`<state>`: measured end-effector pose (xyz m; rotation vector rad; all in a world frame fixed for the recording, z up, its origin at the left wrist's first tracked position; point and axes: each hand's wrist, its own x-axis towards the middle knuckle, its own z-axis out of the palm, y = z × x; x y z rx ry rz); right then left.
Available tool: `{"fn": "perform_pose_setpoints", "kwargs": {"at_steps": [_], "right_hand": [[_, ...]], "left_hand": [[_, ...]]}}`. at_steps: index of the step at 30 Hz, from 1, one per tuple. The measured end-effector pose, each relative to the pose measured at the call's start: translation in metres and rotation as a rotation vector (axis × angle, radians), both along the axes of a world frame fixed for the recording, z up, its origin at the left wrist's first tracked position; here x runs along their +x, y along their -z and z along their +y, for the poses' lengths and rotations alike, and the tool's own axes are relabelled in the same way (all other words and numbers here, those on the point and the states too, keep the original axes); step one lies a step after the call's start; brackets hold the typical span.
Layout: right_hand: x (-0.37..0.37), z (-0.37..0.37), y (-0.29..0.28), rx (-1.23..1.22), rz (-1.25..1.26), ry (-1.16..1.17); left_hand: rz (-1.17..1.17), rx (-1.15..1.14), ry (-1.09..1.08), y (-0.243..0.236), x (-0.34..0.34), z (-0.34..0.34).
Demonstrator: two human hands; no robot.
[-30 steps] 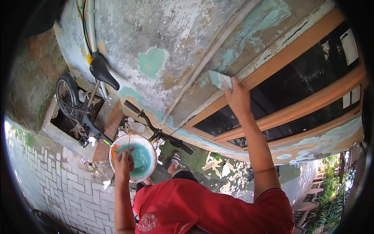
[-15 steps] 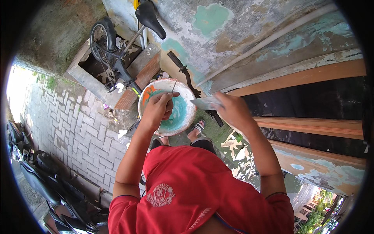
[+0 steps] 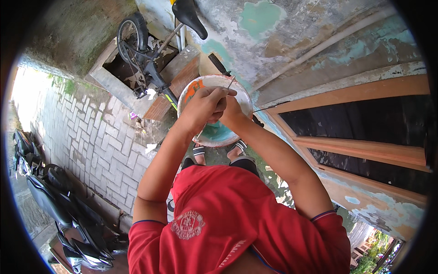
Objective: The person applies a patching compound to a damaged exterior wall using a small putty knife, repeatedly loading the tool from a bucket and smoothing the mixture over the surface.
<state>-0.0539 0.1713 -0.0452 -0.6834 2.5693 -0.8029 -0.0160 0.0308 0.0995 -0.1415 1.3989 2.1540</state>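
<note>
1 bucket (image 3: pixel 243 95); left hand (image 3: pixel 204 106) pinching 1 wire handle (image 3: pixel 232 82); right hand (image 3: pixel 232 111) grip: cannot tell.

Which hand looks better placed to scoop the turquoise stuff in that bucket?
Probably the right hand: it reaches over the bucket. The left hand seems tied up, closed on the bucket's handle. The right is partly hidden behind the left, so whether it holds anything doesn't show.
</note>
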Motion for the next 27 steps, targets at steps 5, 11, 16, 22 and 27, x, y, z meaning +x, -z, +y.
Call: {"fn": "perform_pose_setpoints", "kwargs": {"at_steps": [5, 11, 16, 22, 27], "right_hand": [[-0.004, -0.003, -0.003, -0.142, 0.324, -0.031], [-0.004, 0.007, -0.013, -0.341, 0.108, -0.009], [0.0, 0.017, 0.0, -0.14, 0.2, -0.006], [-0.003, 0.03, 0.016, 0.005, 0.3, -0.066], [-0.002, 0.046, -0.03, 0.009, 0.332, 0.12]], "left_hand": [[0.0, -0.025, 0.084, -0.011, -0.008, 0.002], [0.061, -0.108, 0.106, -0.011, -0.011, 0.002], [0.061, -0.1, 0.133, -0.008, -0.015, 0.015], [0.042, -0.077, 0.129, -0.01, -0.017, 0.021], [0.038, -0.079, 0.131, -0.007, -0.018, 0.018]]}}
